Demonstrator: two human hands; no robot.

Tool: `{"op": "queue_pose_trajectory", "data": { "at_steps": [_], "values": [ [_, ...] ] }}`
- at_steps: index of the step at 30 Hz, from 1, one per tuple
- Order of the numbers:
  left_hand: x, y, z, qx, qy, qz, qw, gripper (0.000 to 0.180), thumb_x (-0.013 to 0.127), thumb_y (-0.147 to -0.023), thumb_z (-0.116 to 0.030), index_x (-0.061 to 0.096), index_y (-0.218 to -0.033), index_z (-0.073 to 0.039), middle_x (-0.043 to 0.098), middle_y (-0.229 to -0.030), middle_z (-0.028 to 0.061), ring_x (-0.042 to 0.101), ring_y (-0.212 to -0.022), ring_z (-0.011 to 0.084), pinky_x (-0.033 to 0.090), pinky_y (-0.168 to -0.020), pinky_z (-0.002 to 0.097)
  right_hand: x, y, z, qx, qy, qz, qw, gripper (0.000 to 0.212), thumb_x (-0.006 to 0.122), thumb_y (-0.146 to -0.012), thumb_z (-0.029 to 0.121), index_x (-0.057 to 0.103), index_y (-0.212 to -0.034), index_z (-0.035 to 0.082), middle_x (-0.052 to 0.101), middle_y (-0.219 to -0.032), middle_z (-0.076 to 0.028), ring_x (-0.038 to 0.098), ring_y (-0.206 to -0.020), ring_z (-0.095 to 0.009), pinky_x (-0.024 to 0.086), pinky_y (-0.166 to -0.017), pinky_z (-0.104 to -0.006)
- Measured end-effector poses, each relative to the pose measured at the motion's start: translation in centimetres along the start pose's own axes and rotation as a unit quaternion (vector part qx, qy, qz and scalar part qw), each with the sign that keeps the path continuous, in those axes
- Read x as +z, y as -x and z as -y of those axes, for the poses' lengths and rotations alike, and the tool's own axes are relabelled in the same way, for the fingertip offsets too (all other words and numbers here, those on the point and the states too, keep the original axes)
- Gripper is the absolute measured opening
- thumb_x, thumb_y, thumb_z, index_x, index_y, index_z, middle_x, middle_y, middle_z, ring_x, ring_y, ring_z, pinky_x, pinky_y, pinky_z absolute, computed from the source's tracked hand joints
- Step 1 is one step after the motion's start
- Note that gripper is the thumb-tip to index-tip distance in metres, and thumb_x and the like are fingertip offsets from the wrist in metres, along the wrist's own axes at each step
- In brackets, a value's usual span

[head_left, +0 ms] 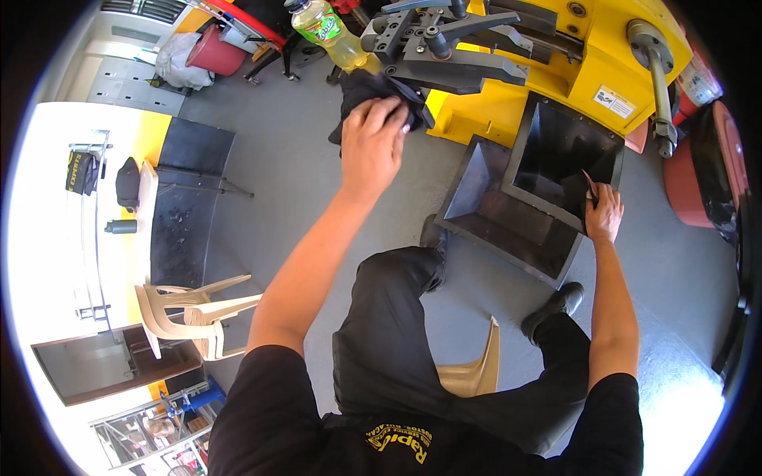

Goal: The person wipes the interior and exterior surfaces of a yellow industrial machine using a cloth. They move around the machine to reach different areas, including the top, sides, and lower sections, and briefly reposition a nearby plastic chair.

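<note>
My left hand (pixel 371 143) presses a dark cloth (pixel 357 91) against the grey metal arm (pixel 452 71) of a yellow machine (pixel 571 55). My right hand (pixel 603 213) grips the rim of a black square hopper (pixel 559 155) at the machine's front, fingers curled over its edge. A second black tray (pixel 496 214) sits just below the hopper. A plastic bottle of yellow-green drink (pixel 329 32) stands on the machine beside the cloth. My legs in dark trousers reach toward the machine.
Stacked beige plastic chairs (pixel 194 313) stand at the left, with a dark mat (pixel 186 206) and a white and yellow wall beyond. A red bin (pixel 214 51) and a white bag (pixel 178 63) lie at the back. A red drum (pixel 698 174) stands right.
</note>
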State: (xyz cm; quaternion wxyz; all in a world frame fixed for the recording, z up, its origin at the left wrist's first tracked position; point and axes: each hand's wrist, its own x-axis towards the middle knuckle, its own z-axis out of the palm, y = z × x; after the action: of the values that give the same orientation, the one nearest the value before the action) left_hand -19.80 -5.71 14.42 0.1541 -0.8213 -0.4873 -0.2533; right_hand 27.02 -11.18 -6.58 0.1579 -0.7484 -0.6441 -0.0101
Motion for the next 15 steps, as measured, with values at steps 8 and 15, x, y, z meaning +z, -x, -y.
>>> {"op": "queue_pose_trajectory", "data": {
  "at_steps": [8,15],
  "values": [
    [1.8,-1.8,-2.0,0.024,0.064,0.014,0.998,0.034,0.074,-0.086,-0.009,0.076,-0.120,-0.011,0.067,-0.126,-0.0013,0.059,-0.115,0.0239,0.044,-0.098,0.0399,0.5,-0.2,-1.0,-0.010,0.010,-0.014,1.000,0.032,0.070,-0.089,0.020,0.065,-0.119,0.012,0.066,-0.117,-0.006,0.058,-0.120,-0.032,0.045,-0.096,-0.0477],
    [-2.2,-2.7,-1.5,-0.190,0.349,0.100,0.912,0.020,0.069,-0.096,-0.012,0.071,-0.114,-0.002,0.070,-0.105,0.0050,0.065,-0.096,0.0224,0.050,-0.087,0.0353,0.1,-0.7,0.1,-0.003,-0.013,0.032,0.999,0.034,0.073,-0.085,0.018,0.064,-0.118,0.013,0.065,-0.116,-0.006,0.058,-0.118,-0.032,0.044,-0.097,-0.0495]
  ]
}}
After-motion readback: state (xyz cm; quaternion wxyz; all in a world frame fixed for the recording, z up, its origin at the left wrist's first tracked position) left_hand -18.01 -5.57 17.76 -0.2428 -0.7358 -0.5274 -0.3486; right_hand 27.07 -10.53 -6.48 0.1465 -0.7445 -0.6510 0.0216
